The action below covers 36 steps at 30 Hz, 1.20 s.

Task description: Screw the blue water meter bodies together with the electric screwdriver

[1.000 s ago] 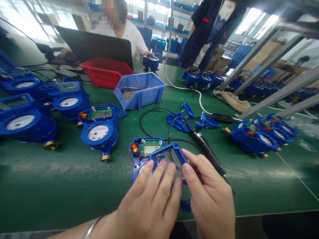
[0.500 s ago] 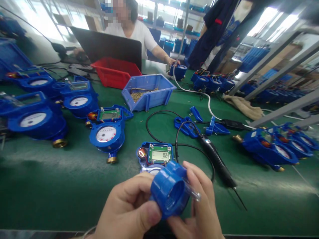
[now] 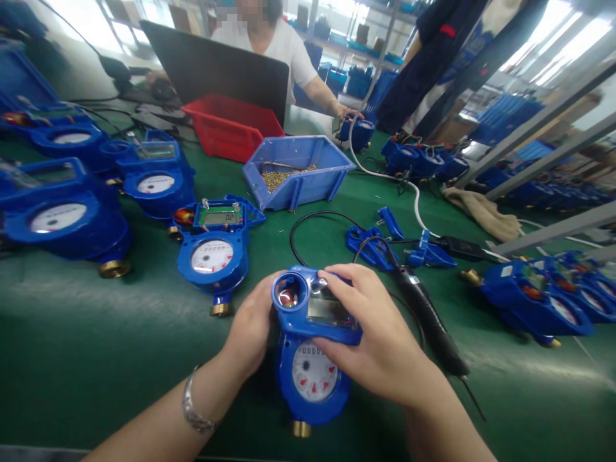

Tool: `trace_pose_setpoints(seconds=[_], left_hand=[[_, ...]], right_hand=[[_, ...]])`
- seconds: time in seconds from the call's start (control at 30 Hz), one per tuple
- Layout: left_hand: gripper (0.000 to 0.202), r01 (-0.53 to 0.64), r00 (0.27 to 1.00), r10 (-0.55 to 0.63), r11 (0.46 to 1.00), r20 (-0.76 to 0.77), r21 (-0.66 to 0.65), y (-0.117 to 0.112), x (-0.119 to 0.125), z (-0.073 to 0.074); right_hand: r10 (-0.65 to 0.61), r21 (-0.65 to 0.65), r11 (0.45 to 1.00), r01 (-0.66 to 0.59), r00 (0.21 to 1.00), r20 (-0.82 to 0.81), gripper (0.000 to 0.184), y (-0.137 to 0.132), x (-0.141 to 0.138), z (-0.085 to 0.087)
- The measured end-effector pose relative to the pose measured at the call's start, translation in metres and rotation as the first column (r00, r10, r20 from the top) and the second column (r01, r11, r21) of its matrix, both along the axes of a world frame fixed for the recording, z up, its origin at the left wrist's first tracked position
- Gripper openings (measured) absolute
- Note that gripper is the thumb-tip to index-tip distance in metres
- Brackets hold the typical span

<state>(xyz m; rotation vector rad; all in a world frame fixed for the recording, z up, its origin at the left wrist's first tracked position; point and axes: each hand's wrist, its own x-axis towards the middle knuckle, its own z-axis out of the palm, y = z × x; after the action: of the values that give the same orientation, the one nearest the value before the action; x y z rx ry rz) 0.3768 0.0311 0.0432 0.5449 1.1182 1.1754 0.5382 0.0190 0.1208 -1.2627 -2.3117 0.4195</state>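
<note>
A blue water meter (image 3: pixel 312 410) with a round white dial (image 3: pixel 315 372) and a brass fitting (image 3: pixel 301 428) rests on the bench in front of me. On its upper part sits a blue plastic cover (image 3: pixel 293 327) with a round threaded opening and a clear window. My right hand (image 3: pixel 380 327) grips this cover from the right, thumb below the window and fingers along its top edge. Along the meter's left side my left hand (image 3: pixel 253 327) is closed, its fingertips hidden behind. To the left stands another meter (image 3: pixel 212 260) with its circuit board exposed.
A black electric screwdriver (image 3: pixel 428 321) lies at right near loose blue parts (image 3: pixel 370 247). Ahead are a blue bin (image 3: pixel 308 189) of small brass-coloured screws and a red bin (image 3: pixel 226 131). More meters (image 3: pixel 67 218) flank both sides. A person (image 3: pixel 298 51) sits opposite, touching a meter.
The blue cover, held up and turned in both hands before, now lies over the meter's display. My left hand moved to the meter's left side; my right hand stayed on the cover.
</note>
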Motion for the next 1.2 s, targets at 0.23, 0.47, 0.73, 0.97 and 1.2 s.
trace_pose_setpoints(seconds=[0.23,0.47,0.73,0.97,1.2], left_hand=[[0.032,0.083,0.96,-0.042,0.987,0.279,-0.138,-0.001,0.0,-0.005],[0.044,0.105,0.938,-0.045,0.982,0.343,-0.158,0.001,0.0,-0.005],[0.052,0.143,0.93,-0.103,0.986,0.352,-0.087,0.0,-0.002,-0.008],[0.063,0.192,0.958,-0.212,0.974,0.194,0.119,-0.003,-0.01,-0.015],[0.093,0.497,0.865,-0.501,0.842,-0.039,0.208,-0.003,-0.021,-0.01]], right_hand=[[0.044,-0.109,0.993,-0.037,0.997,0.065,0.056,0.01,-0.006,-0.002],[0.054,-0.196,0.98,-0.034,0.994,0.098,0.058,0.013,-0.004,0.002],[0.051,-0.212,0.977,-0.034,0.996,0.076,0.058,0.013,-0.002,-0.003],[0.037,-0.235,0.971,-0.032,0.999,0.014,0.062,0.009,0.002,-0.008],[0.054,-0.289,0.956,-0.041,0.998,0.035,0.059,0.011,0.007,-0.005]])
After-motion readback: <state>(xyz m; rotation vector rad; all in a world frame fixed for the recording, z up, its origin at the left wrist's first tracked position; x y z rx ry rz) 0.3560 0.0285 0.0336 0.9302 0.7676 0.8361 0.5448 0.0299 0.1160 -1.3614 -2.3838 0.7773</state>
